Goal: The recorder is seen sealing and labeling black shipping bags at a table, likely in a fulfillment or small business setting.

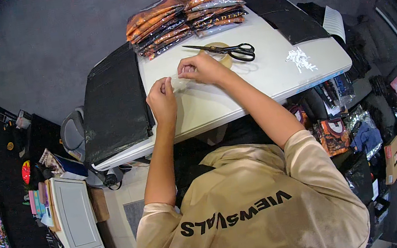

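Both hands meet over the white table point(262, 78), just on the near side of the black-handled scissors point(229, 49). Between them is a small clear piece, likely plastic film or a strip of tape point(180, 83); too small and see-through to tell which. Left hand point(161, 99) is curled nearly closed, thumb and fingertips pinching the piece's left end. Right hand point(201, 68) is also mostly closed, fingers bent down onto its right end, pinching or peeling at it. Judging by the look, the piece is very light, thin and floppy, probably slick or tacky, with no stiffness of its own; it would crumple or fold on itself easily, so the sensible hold is a fingertip pinch at both ends or at an edge, kept lightly taut, as it is held now. It looks pale, glossy, nearly transparent against the tabletop, slightly bunched in the middle. A tan tape roll point(222, 56) lies under the scissors' blades, just beyond the right hand. Behind the scissors, at the table's far edge, sit two stacks of bagged orange-and-black garments point(184, 15). Left of the scissors a black plastic sheet point(113, 102) drapes off the table's edge; to their right, white scraps point(300, 59) and more black bags point(290, 19).
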The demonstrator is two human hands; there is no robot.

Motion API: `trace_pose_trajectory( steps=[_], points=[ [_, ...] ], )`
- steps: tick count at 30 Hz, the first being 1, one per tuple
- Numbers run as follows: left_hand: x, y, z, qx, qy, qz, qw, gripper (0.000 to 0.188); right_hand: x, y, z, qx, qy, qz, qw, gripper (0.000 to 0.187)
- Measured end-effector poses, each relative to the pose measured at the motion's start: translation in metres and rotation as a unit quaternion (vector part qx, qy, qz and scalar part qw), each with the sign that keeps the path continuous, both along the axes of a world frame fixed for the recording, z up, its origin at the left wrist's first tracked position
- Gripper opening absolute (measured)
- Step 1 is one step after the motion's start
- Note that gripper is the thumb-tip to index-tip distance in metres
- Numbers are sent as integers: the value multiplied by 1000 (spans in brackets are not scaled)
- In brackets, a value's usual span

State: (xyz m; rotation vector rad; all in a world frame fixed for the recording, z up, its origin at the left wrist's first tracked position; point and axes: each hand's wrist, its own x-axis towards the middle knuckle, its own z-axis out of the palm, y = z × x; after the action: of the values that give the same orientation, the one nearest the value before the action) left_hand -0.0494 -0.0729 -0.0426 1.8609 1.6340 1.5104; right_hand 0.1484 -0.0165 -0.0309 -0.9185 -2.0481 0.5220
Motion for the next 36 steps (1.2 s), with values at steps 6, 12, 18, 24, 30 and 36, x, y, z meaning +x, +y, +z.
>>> trace_pose_trajectory(
  steps=[6, 12, 18, 24, 30, 36],
  points=[
    [-2, -1, 3, -8, -25, 0, 1000, 21, -3, -2, -2, 24, -17, -27, 999, 16],
    [-4, 2, 1, -28, -63, -21, 997, 20, -3, -3, -1, 19, -30, -35, 999, 18],
    [0, -1, 0, 29, -78, -10, 996, 20, -4, -2, 2, 2, -20, -36, 999, 19],
    [-2, 2, 0, 0, -82, -7, 997, 19, -4, 2, -1, 14, 4, -35, 999, 19],
    [-6, 9, -5, 105, -39, -24, 993, 17, -2, -1, 2, -6, -6, -19, 1000, 18],
    [-7, 7, -8, -29, -136, -113, 984, 18, 0, -1, 3, -8, -27, -26, 999, 19]
  ],
)
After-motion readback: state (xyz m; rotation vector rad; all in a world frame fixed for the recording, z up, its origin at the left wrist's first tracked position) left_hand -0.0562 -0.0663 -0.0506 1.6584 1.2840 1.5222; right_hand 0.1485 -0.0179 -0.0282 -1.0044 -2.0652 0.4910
